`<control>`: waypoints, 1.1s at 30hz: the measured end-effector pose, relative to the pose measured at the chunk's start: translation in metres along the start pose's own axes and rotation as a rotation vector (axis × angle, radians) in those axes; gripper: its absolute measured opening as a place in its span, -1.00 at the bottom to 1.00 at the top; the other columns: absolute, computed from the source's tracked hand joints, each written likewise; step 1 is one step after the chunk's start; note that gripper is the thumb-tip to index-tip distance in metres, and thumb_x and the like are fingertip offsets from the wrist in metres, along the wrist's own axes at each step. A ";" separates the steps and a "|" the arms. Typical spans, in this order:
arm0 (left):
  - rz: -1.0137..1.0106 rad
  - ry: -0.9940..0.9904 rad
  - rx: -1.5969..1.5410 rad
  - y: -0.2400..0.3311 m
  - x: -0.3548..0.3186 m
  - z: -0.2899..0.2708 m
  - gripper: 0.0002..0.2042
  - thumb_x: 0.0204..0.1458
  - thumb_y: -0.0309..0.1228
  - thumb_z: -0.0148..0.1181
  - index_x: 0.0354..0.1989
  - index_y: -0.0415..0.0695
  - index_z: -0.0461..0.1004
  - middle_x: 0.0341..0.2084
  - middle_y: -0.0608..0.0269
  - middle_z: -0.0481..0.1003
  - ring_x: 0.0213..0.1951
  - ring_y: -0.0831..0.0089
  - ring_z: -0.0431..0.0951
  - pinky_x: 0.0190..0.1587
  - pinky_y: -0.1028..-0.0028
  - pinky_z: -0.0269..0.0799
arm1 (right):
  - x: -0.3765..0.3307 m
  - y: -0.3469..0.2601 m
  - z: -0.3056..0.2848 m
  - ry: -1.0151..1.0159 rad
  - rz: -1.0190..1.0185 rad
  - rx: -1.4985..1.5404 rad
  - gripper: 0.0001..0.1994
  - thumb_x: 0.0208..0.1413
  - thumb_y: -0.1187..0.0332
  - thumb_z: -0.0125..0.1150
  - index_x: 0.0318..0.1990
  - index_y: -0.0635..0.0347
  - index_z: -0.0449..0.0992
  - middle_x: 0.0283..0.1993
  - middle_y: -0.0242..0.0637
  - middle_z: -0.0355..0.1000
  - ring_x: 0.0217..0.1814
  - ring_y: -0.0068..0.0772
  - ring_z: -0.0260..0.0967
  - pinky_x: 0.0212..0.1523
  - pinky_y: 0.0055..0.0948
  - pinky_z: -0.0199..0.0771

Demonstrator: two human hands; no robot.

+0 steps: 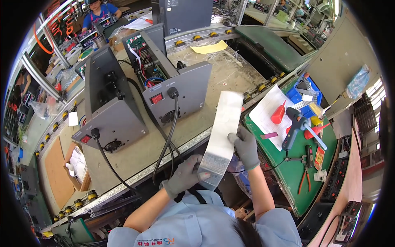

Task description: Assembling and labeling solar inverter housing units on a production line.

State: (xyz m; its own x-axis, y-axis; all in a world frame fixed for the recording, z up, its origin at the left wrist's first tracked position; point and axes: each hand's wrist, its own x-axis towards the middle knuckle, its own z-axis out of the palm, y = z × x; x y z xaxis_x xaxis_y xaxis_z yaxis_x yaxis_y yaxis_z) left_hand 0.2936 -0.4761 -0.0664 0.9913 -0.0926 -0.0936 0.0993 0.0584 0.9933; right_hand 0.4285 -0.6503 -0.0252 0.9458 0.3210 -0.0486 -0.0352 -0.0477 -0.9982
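Note:
A long, pale strip of labels (225, 117) stretches upright in front of me, with its printed, silvery lower end bent toward my body. My left hand (185, 176), in a grey glove, pinches the lower left edge, and a bare fingertip shows. The strip's right edge is gripped by my right hand (246, 147), gloved too, about midway along. Beyond the left hand stand two grey metal-cased units, the nearer-left one (113, 129) and an opened one (187, 92) showing wires and a circuit board. Each has a red switch and a black power cord plugged in.
On the green side table (263, 131) lie a glue gun (293, 129), a red bottle (279, 113), pliers (305, 177) and a blue bin (306, 96). Black cords (168, 142) hang over the bench's front edge. Yellow paper (209, 47) lies behind. Another person (98, 14) sits at far left.

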 end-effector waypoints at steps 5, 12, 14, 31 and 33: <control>-0.104 -0.026 -0.105 0.017 0.013 0.000 -0.63 -0.01 -0.39 0.24 -0.04 -0.23 0.34 -0.24 0.29 0.48 -0.15 0.55 0.45 -0.04 0.50 0.36 | -0.015 -0.003 0.012 0.098 -0.131 0.016 -0.77 0.10 0.44 0.07 -0.11 0.38 0.41 -0.33 -0.33 0.45 -0.34 -0.66 0.35 -0.29 -0.64 0.37; -0.150 -0.093 -0.219 0.040 0.012 0.020 -0.65 0.02 -0.43 0.17 0.00 -0.23 0.38 -0.15 0.27 0.50 -0.15 0.58 0.44 -0.04 0.51 0.35 | 0.003 0.000 -0.001 0.366 -0.556 -0.500 -0.75 0.14 0.45 0.01 -0.05 0.34 0.36 -0.33 -0.34 0.46 -0.27 -0.58 0.36 -0.25 -0.60 0.39; -0.088 0.035 -0.214 0.039 0.011 0.016 -0.66 0.05 -0.42 0.14 0.01 -0.24 0.37 -0.18 0.25 0.51 -0.15 0.57 0.45 -0.03 0.50 0.35 | 0.001 -0.011 -0.005 0.486 -0.633 -0.660 -0.67 0.08 0.50 0.02 0.03 0.30 0.31 -0.17 -0.21 0.44 -0.18 -0.46 0.38 -0.19 -0.53 0.42; 0.563 0.314 0.620 0.054 0.029 -0.015 -0.75 -0.07 -0.29 0.25 -0.22 -0.11 0.56 -0.14 0.07 0.41 -0.14 0.13 0.44 -0.10 0.32 0.37 | 0.023 -0.022 0.008 -0.555 -0.581 -0.486 -0.85 -0.10 0.40 0.22 -0.32 0.16 0.53 -0.40 -0.21 0.41 -0.32 -0.08 0.38 -0.27 -0.32 0.38; 0.537 0.311 0.418 0.055 0.030 -0.016 -0.79 -0.10 -0.42 0.28 -0.26 -0.14 0.52 -0.27 0.15 0.46 -0.24 0.25 0.49 -0.15 0.40 0.40 | 0.026 -0.021 0.010 -0.614 -0.483 -0.404 -0.86 -0.07 0.44 0.19 -0.30 0.21 0.51 -0.38 -0.18 0.41 -0.32 -0.15 0.40 -0.26 -0.36 0.39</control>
State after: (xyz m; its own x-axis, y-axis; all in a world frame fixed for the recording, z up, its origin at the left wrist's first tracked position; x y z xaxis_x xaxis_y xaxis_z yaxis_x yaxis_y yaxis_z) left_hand 0.3306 -0.4595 -0.0162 0.8792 0.1311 0.4580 -0.3846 -0.3720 0.8448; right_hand 0.4502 -0.6317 -0.0054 0.4829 0.8392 0.2500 0.5506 -0.0691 -0.8319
